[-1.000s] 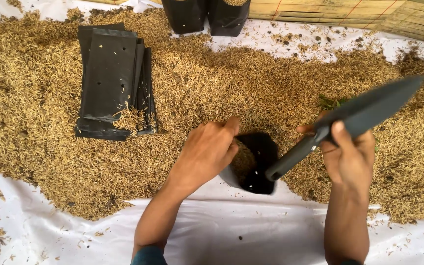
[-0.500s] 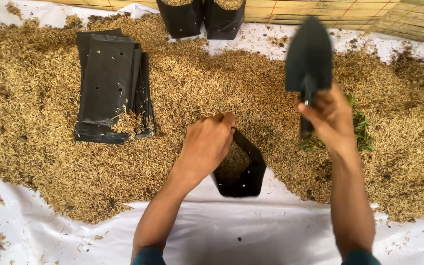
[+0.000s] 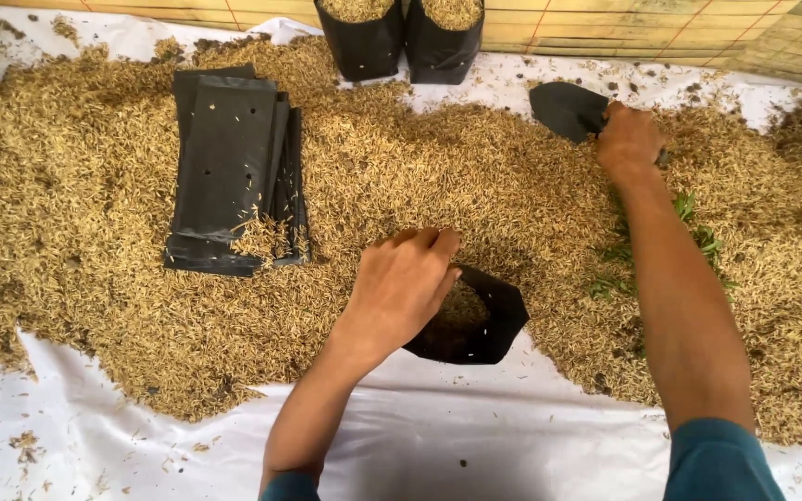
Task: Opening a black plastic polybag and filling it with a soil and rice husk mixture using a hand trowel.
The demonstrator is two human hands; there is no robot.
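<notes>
My left hand (image 3: 403, 283) grips the rim of a small black plastic grow bag (image 3: 485, 327) and holds its mouth open; the bag is partly filled with husk. My right hand (image 3: 627, 139) reaches far across the heap and holds a dark trowel (image 3: 564, 109), whose blade lies flat on the rice husk (image 3: 420, 176). The handle is hidden inside my fist.
A stack of flat empty black bags (image 3: 229, 172) lies on the husk at the left. Two filled black bags (image 3: 401, 37) stand at the back by a bamboo mat wall (image 3: 661, 28). White sheeting (image 3: 475, 436) covers the ground in front. Green sprigs (image 3: 689, 218) lie near my right forearm.
My right hand has swung the trowel from over the bag up and away to the far side of the heap and lowered its blade onto the husk. My left hand stays on the bag.
</notes>
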